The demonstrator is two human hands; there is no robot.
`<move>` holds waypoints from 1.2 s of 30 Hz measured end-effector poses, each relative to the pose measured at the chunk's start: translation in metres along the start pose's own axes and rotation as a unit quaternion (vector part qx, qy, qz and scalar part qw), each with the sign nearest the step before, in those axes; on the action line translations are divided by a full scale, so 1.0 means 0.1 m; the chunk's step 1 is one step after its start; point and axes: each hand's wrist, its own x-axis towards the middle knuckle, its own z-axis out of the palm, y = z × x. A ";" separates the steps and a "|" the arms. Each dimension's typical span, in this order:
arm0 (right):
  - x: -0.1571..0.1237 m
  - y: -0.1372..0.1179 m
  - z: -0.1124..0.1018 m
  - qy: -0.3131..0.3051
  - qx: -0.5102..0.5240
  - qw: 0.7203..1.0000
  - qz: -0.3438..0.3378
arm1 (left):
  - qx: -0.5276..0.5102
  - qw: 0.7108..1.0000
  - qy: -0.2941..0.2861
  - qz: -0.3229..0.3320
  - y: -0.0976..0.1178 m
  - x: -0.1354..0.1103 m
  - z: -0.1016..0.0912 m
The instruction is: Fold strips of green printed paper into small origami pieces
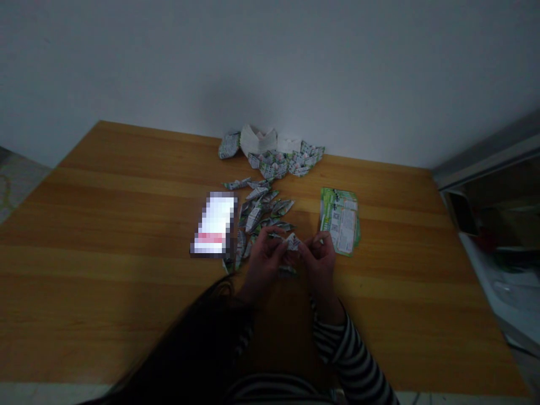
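Note:
My left hand and my right hand meet low in the middle of the wooden table, pinching a small folded piece of printed paper between their fingertips. A loose pile of similar folded paper strips lies just beyond my left hand. To the right of my right hand is a stack of green printed paper sheets. A phone with a pixelated bright screen lies left of the pile.
A heap of folded paper pieces with white paper sits against the wall at the table's far edge. Dark hair and a striped sleeve enter from below. Beyond the table's right edge is a cluttered white surface.

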 end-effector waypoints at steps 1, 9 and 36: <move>0.01 0.00 -0.02 -0.009 -0.004 1.000 -0.010 | 0.005 1.000 -0.014 -0.010 0.00 0.01 -0.02; 0.03 -0.01 -0.13 -0.137 -0.029 0.990 0.021 | 0.086 0.995 -0.050 -0.012 0.00 0.04 -0.09; -0.06 0.06 -0.05 -0.102 -0.089 0.991 -0.012 | 0.118 0.991 0.027 0.054 0.04 0.03 -0.07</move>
